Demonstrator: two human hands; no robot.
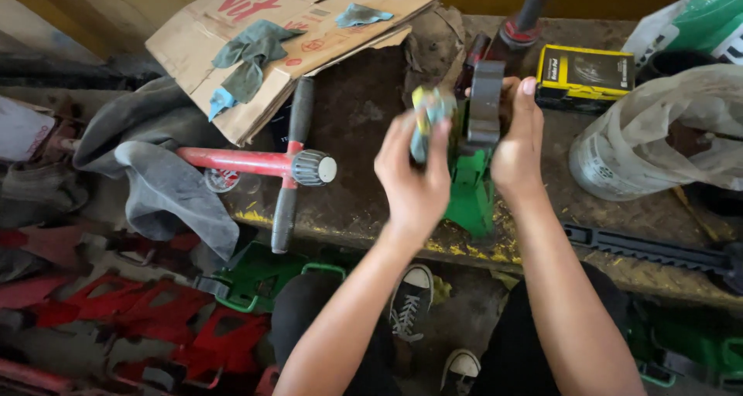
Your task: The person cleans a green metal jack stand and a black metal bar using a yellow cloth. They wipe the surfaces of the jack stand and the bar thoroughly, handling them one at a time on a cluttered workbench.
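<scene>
- Head view, looking down over both forearms onto a worn, dirty tabletop (364,110).
- Left hand (414,179): grip closed round a small wad of cloth (429,117), blue-grey with a yellow patch, held up against the side of a grey metal part (485,102).
- Right hand (517,145): fingers wrapped over the far side of the grey metal part, thumb along its top edge; grip closed firmly on it.
- The grey metal part sits atop a green bracket (472,191), which stands upright on the tabletop near its front edge, between the two hands.
- Just behind the part: a dark cylindrical shaft with a red collar (520,26), tilted away from the camera.
- Right of the hands: a yellow-and-black box (586,73), lying flat; beyond it a cloudy plastic bag (658,137) with dark contents, not clear what.
- Left of the hands: a red T-shaped tool with black handles and a knurled knob (290,165), lying across the tabletop's front edge.
- Far left: a flattened cardboard sheet (279,48) with teal rags (248,59) on it; a grey cloth (166,179) draped over the tabletop's corner.
- Right front edge: a black toothed bar (658,249) lying flat.
- Below the tabletop: red metal frames (155,311) stacked on the floor, green frames (259,276) beside them, and the person's black-and-white sneakers (410,307).
</scene>
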